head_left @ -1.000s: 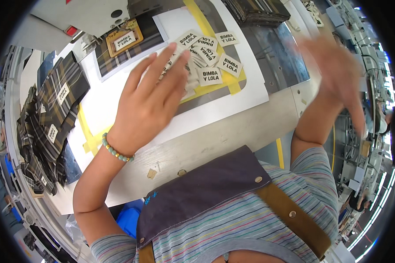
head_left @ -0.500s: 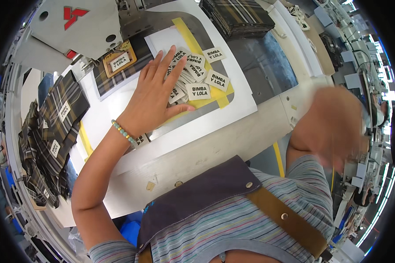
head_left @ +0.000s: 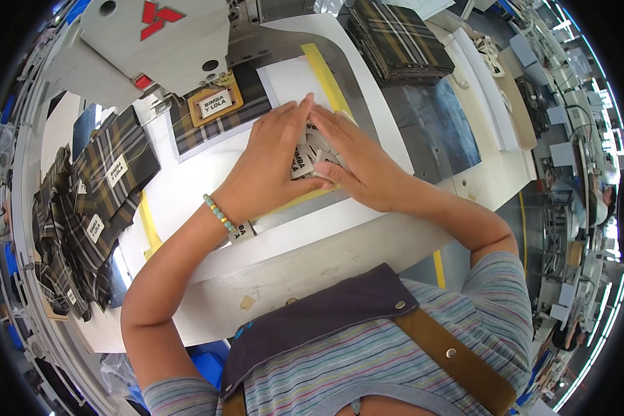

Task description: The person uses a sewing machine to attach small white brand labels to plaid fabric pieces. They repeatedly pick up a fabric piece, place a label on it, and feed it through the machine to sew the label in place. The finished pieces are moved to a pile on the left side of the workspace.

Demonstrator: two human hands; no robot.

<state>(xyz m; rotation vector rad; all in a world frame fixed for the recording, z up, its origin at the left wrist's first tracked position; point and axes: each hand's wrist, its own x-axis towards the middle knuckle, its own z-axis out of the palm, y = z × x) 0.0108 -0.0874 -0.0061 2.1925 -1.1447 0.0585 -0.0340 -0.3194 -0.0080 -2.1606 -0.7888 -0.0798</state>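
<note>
Two hands, the bare left hand (head_left: 267, 156) and the bare right hand (head_left: 371, 170), fingers mostly together and thumbs held out, surround white rectangular black-printed labels (head_left: 302, 162).

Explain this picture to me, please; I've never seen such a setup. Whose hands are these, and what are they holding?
There's no robot: a wide fisheye camera on the person's head looks down, so straight edges bend. The left hand and right hand are the person's own, bare, cupped around a heap of white labels; nothing is clearly gripped. Ahead, to the left, is a white machine. Near it, a gold frame with a label inside sits on plaid cloth. Loose plaid pieces lie at left; a plaid stack stands at far right.
</note>
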